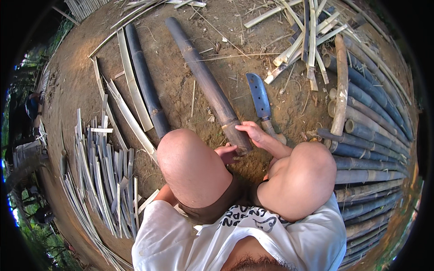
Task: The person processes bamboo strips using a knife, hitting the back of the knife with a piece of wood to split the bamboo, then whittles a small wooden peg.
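A thick dark bamboo pole (210, 88) slants away from me over the dirt, its near end between my knees. My left hand (227, 153) is closed against the left side of that end, partly hidden behind my left knee. From the other side, my right hand (253, 133) grips the pole just below a node, thumb and fingers pressed to it. Right of the pole lies a broad-bladed machete (259, 97) with holes in its bluish blade. Its handle runs down beside my right hand, and the lower part passes behind my wrist.
Whole bamboo poles (375, 131) are stacked at the right, with a pale wooden stick (341, 86) across them. Split strips (309, 40) lie heaped at the far right. Thin slats (108, 171) pile up at the left. Another dark pole (147, 81) and split pieces (131, 81) lie left of mine.
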Demonstrator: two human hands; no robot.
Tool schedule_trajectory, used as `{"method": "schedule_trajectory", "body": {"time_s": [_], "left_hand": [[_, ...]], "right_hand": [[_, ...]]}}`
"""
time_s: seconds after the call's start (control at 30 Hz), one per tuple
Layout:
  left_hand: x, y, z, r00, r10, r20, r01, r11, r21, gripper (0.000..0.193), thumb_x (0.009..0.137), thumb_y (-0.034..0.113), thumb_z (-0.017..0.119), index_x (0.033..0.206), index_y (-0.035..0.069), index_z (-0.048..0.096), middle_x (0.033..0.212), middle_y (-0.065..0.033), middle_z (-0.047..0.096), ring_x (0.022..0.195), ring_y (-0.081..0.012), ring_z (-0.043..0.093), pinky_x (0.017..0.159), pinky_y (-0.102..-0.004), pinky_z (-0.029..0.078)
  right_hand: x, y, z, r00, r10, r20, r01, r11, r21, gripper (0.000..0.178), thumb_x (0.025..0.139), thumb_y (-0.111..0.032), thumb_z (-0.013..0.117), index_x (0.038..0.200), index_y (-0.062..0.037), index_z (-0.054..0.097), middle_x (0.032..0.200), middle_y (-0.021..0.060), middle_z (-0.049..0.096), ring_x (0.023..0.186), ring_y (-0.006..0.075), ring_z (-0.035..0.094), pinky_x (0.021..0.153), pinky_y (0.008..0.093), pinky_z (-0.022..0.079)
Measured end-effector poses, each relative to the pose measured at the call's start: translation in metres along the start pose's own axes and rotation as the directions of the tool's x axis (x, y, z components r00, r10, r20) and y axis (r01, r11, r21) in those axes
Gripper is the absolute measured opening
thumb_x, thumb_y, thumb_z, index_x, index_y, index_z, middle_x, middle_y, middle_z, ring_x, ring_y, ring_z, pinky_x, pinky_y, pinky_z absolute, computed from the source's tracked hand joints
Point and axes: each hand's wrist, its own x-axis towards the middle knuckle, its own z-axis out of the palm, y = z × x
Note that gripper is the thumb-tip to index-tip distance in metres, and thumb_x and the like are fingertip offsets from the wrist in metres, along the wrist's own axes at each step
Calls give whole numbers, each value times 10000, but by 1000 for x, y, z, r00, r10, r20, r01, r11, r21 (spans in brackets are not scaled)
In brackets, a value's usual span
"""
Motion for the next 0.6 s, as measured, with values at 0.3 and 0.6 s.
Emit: {"method": "schedule_trajectory", "body": {"time_s": [0.3,0.6], "left_hand": [[-39,147,-163,698,354,-623,-248,935,255,871,951,633,573,1504,-14,392,1419,-242,550,1339,-362,518,1126,-500,397],[92,222,-241,901,363,-239,-423,859,-287,874,968,634,529,1373,-136,447,1342,-234,599,1209,-294,608,1039,-415,493]], "right_hand": [[-41,13,-22,974,119,194,-115,993,-33,325,974,-266,690,1169,-8,663,1137,80,711,1042,165,662,962,350,494],[-88,29,-47,977,76,201,-89,994,55,297,991,-202,670,1210,-3,647,1123,62,729,1031,124,673,954,282,507]]}}
